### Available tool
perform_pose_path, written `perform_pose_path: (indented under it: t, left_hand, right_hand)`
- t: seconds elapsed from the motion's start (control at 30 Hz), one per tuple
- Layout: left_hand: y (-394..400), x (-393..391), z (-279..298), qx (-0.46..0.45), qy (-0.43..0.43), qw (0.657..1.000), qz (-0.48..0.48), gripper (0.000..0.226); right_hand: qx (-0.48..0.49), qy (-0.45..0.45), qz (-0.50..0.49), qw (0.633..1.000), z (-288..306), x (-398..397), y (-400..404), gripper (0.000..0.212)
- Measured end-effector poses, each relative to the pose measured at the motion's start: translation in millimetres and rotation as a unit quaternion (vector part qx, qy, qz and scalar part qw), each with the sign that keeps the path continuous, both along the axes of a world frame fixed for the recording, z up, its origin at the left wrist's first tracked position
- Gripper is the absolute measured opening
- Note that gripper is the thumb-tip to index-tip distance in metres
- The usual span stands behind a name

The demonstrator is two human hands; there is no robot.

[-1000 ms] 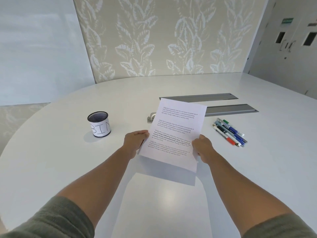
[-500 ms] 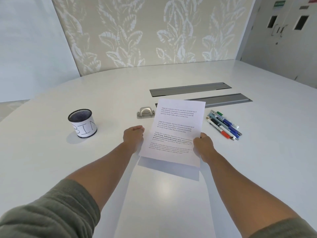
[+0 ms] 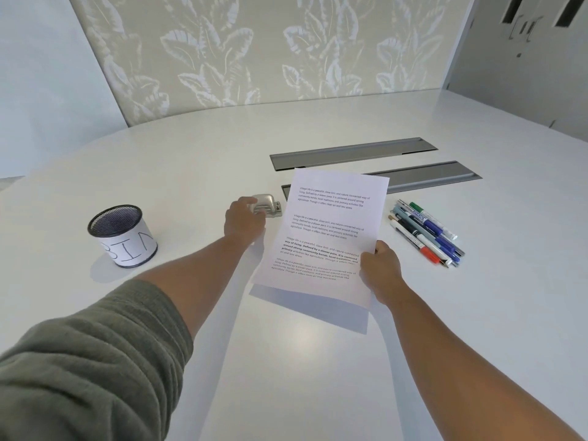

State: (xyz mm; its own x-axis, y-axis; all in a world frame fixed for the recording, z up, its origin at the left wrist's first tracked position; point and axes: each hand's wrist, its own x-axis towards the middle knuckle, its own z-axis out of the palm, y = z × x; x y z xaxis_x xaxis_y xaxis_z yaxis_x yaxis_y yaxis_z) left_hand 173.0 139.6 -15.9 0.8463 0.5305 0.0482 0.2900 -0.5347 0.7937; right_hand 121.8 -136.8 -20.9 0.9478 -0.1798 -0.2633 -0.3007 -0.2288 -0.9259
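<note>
The right hand pinches the sheet; the left hand touches the punch, fingers bent. Its grip is unclear.

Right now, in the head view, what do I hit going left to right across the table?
mesh cup marked BIN → left hand, reaching the silver tool → printed sheet, held at its right edge by the right hand → pens

both arms straight out, right hand pinching right edge of sheet, thumb on top, left hand just left of sheet, knuckles up
</note>
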Motion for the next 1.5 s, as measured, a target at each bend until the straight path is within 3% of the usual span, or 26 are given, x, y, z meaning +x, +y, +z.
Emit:
perform_pose_path:
  t: [0.1,0.33,0.47,0.83,0.93,1.07,1.5]
  left_hand:
    - [7.4,18.5,-1.3,0.085,0.018,0.996,-0.017,0.040]
    - [16.1,46.4,-0.3,0.132,0.064,0.985,-0.089,0.049]
    - [21.2,49.7,3.6,0.146,0.066,0.983,-0.095,0.039]
    - [21.8,29.7,9.4,0.015,0.093,0.992,-0.080,0.022]
    - [22.8,16.7,17.2,-0.032,0.119,0.989,-0.076,0.026]
    - [24.8,-8.9,24.7,-0.078,0.158,0.984,-0.035,0.014]
    - [22.0,-88.2,34.0,-0.242,0.120,0.963,-0.004,0.009]
  right_hand:
    - [-0.009,-0.002,-0.002,1.000,-0.5,5.8,3.6,0.031]
    - [-0.013,-0.004,0.003,1.000,1.6,15.7,8.2,0.030]
    - [-0.009,-0.002,0.003,1.000,2.4,18.2,9.1,0.031]
    - [0.021,0.021,0.003,1.000,11.8,11.5,8.2,0.030]
    - [0.028,0.024,0.007,0.999,12.9,6.4,7.3,0.030]
    - [0.016,0.025,0.012,0.999,14.1,-2.4,6.1,0.032]
    - [-0.029,0.020,0.047,0.998,20.9,-37.2,4.9,0.028]
